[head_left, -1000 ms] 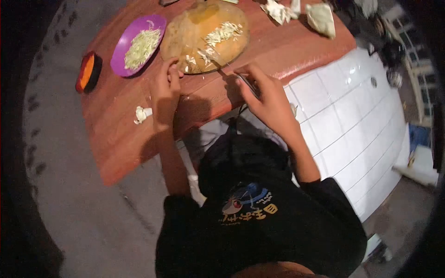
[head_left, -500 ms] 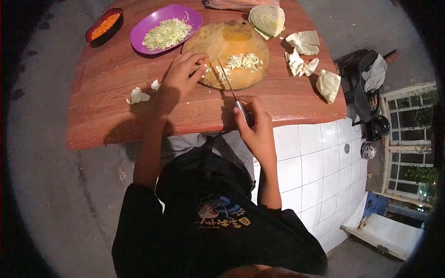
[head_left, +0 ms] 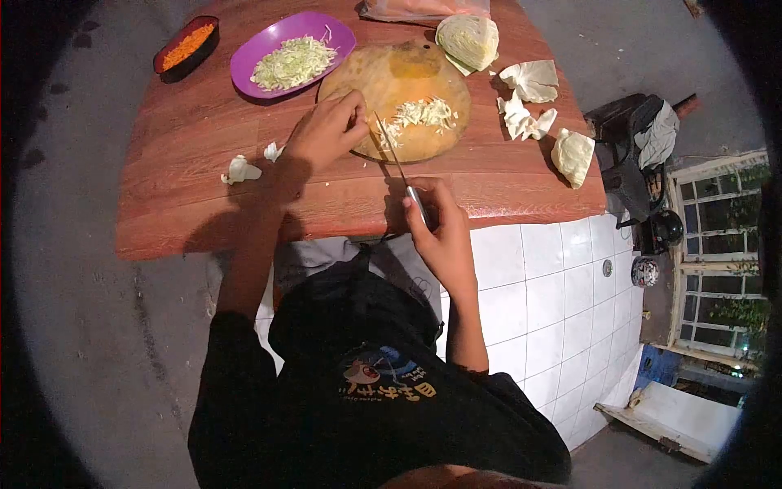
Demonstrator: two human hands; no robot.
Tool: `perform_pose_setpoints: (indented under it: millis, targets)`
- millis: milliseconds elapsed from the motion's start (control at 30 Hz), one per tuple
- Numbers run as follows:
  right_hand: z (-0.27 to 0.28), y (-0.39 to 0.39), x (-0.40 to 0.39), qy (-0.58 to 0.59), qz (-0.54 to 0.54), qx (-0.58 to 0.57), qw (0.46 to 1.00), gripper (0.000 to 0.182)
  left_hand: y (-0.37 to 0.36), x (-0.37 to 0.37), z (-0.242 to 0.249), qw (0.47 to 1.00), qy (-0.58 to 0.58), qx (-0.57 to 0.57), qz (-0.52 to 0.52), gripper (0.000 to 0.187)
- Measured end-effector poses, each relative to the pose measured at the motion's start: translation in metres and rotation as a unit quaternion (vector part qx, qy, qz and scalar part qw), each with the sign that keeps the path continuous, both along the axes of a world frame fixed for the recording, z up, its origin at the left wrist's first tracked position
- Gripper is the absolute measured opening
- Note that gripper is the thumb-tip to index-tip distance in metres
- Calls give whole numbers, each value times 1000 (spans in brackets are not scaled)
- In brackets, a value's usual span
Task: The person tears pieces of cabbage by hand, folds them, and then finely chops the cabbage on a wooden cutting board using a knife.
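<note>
My right hand (head_left: 444,232) grips the silver handle of a knife (head_left: 416,200) near the table's front edge. The blade points away from me over the round wooden cutting board (head_left: 354,75), touching or just above its near part. Shredded cabbage (head_left: 428,114) lies in a small heap right of the blade, with finer bits beside it. My left hand (head_left: 330,129) is over the board's left edge, left of the blade, with its fingers curled in and pressed together. Whatever may be between those fingertips is hidden.
A purple plate (head_left: 265,42) of shredded cabbage and a dark bowl (head_left: 210,57) of orange shreds stand at the back left. Back right are a cut cabbage (head_left: 468,42), loose leaves (head_left: 529,79), and a cabbage piece (head_left: 573,157). Scraps (head_left: 242,169) lie left; a plastic bag (head_left: 423,8) lies behind.
My left hand's fingers have gone from spread to curled together, and the hand has shifted slightly left. The knife and my right hand have moved slightly left and toward me.
</note>
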State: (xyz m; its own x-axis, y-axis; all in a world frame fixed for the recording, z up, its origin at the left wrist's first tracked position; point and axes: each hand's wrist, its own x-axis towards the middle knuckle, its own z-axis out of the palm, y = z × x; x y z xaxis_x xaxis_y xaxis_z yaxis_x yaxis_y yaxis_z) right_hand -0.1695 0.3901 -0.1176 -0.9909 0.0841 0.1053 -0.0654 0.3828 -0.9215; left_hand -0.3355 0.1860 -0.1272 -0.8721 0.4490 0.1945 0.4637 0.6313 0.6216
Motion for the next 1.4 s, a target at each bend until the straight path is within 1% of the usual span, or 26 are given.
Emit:
perform_pose_setpoints:
  millis: [33, 67, 100, 133, 200, 233, 300, 333, 400, 433, 467, 533, 667, 733, 767, 833, 867, 933, 1033, 1067, 1133, 1167, 1267, 1333, 1367, 1400]
  targets:
    - [0, 1, 0, -4, -1, 10, 1000, 21, 1, -1, 0, 1000, 0, -1, 0, 15]
    - [-2, 2, 1, -3, -2, 10, 1000, 21, 1, -4, 1, 998, 0, 45, -36, 16]
    - [-5, 3, 2, 3, -2, -16, 1000, 21, 2, -9, 2, 993, 0, 90, -73, 18]
    - [-6, 5, 2, 8, -3, -41, 999, 21, 3, -15, 2, 993, 1, 90, -74, 18]
    - [-4, 8, 3, 5, -14, -44, 999, 21, 4, -24, 2, 964, 215, 52, -146, 19]
    - [-2, 9, 5, -1, -23, -46, 999, 20, 4, -25, 0, 964, 215, 52, -146, 19]
    - [2, 13, 7, -15, -28, -70, 997, 20, 7, -23, 10, 987, 32, 98, -123, 19]
    - [3, 15, 8, -28, -32, -94, 995, 19, 7, -22, 15, 987, 29, 98, -123, 19]
    - [2, 19, 10, -22, -39, -91, 995, 19, 8, -20, 23, 992, -66, 71, -78, 18]
    - [2, 21, 11, -14, -46, -89, 995, 19, 8, -26, 10, 986, -52, 127, -95, 22]
    - [0, 23, 12, -16, -46, -89, 995, 19, 9, -22, 14, 986, -54, 127, -94, 22]
    - [-3, 26, 13, -17, -54, -88, 994, 20, 9, -16, 25, 977, -140, 142, -76, 23]
    - [-2, 29, 16, -22, -63, -81, 994, 20, 6, -22, 21, 977, -125, 137, -105, 24]
    - [2, 27, 17, -33, -62, -114, 991, 20, 7, -20, 25, 978, -172, 105, -55, 27]
    - [1, 27, 17, -32, -63, -115, 991, 20, 8, -21, 24, 978, -171, 103, -56, 27]
    - [-3, 27, 17, -21, -57, -119, 991, 20, 10, -21, 21, 993, -69, 63, -69, 30]
    - [-3, 27, 17, -22, -57, -120, 991, 20, 11, -21, 19, 993, -69, 62, -70, 30]
    - [-4, 27, 17, -26, -48, -111, 992, 20, 16, -23, 14, 995, 6, 70, -72, 30]
    - [-2, 25, 18, -32, -51, -98, 993, 20, 21, -25, 12, 988, -37, 112, -99, 27]
    - [-2, 25, 19, -32, -52, -97, 993, 20, 24, -22, 16, 988, -38, 112, -100, 27]
    - [-3, 25, 20, -25, -51, -111, 992, 20, 27, -17, 24, 977, -109, 165, -84, 24]
    - [-4, 25, 20, -25, -52, -110, 992, 20, 28, -17, 25, 977, -109, 165, -84, 24]
    - [-6, 27, 20, -25, -57, -111, 992, 20, 31, -18, 32, 979, -129, 148, -57, 21]
    - [-7, 28, 19, -22, -54, -118, 991, 19, 34, -16, 44, 992, -117, 44, -11, 22]
    - [-6, 28, 19, -23, -54, -118, 991, 19, 34, -18, 41, 992, -118, 44, -11, 22]
    - [-5, 27, 19, -19, -52, -119, 991, 19, 34, -22, 37, 995, -90, 21, -22, 21]
